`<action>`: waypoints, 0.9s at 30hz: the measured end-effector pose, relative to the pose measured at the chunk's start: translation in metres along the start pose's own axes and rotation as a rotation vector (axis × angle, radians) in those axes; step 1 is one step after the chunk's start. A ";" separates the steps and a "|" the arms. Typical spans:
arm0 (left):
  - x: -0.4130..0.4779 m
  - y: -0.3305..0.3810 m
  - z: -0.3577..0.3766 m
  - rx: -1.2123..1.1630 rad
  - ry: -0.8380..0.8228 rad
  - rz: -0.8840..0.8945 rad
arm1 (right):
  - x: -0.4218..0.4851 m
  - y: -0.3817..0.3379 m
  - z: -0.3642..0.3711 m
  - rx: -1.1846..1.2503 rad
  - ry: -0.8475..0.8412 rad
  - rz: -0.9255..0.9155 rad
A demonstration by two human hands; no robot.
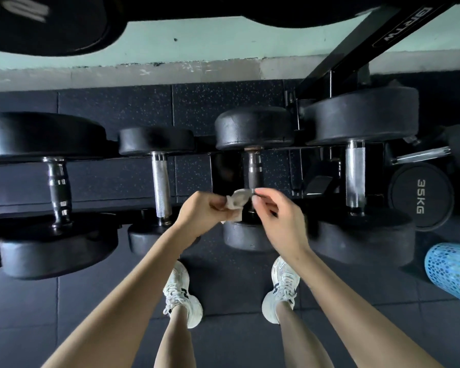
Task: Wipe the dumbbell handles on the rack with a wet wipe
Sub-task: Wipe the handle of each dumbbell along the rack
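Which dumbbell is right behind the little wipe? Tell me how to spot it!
Find the rack with its row of four dumbbells. Count to the third dumbbell from the left, just behind the wet wipe held by the left hand and right hand. Its handle is dark and rusty-looking, while its neighbours' handles are shiny silver.

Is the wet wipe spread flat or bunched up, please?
Bunched up: the wet wipe is crumpled between the left hand and right hand.

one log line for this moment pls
left hand: grips wipe | right hand: pinches wipe edge | wipe: before dumbbell handle, contact unclear
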State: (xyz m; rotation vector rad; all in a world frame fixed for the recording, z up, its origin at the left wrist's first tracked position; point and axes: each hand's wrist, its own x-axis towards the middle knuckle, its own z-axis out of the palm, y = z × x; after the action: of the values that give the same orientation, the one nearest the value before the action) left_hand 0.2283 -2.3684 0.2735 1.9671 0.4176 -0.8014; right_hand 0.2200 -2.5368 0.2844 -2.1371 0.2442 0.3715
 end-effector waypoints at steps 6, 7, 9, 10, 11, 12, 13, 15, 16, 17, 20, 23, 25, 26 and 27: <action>-0.038 -0.012 -0.018 -0.200 0.232 0.042 | -0.002 -0.045 0.040 0.153 -0.378 0.156; -0.041 -0.015 -0.024 -0.274 0.232 0.028 | -0.002 -0.048 0.047 0.179 -0.407 0.172; -0.047 -0.026 -0.036 -0.380 0.219 -0.007 | -0.002 -0.054 0.063 0.250 -0.416 0.209; -0.049 -0.033 -0.042 -0.400 0.225 -0.024 | -0.001 -0.056 0.071 0.258 -0.387 0.215; -0.051 -0.041 -0.047 -0.398 0.250 -0.041 | 0.000 -0.058 0.079 0.231 -0.336 0.209; -0.052 -0.049 -0.051 -0.357 0.304 -0.057 | 0.003 -0.058 0.087 0.196 -0.282 0.201; -0.053 -0.058 -0.055 -0.254 0.383 -0.076 | 0.006 -0.058 0.095 0.177 -0.236 0.202; -0.058 -0.073 -0.061 0.015 0.535 -0.099 | 0.013 -0.060 0.110 0.193 -0.182 0.221; -0.060 -0.081 -0.063 0.100 0.585 -0.108 | 0.017 -0.061 0.117 0.192 -0.168 0.220; -0.063 -0.087 -0.066 0.132 0.612 -0.126 | 0.020 -0.062 0.125 0.173 -0.156 0.205; -0.067 -0.103 -0.073 0.036 0.535 -0.243 | 0.029 -0.061 0.148 0.088 -0.101 0.137; -0.067 -0.114 -0.075 -0.058 0.383 -0.291 | 0.031 -0.061 0.171 0.052 -0.094 0.122; -0.065 -0.116 -0.077 -0.042 0.343 -0.268 | 0.030 -0.061 0.183 0.070 -0.075 0.161; -0.063 -0.116 -0.079 -0.025 0.327 -0.257 | 0.029 -0.059 0.187 0.073 -0.052 0.175; -0.062 -0.115 -0.081 0.001 0.307 -0.246 | 0.027 -0.058 0.190 0.069 -0.030 0.187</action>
State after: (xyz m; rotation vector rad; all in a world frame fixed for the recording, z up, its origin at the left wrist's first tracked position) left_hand 0.1456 -2.2387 0.2701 2.0704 0.8541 -0.6490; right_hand 0.2311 -2.3474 0.2185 -2.0451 0.4357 0.4963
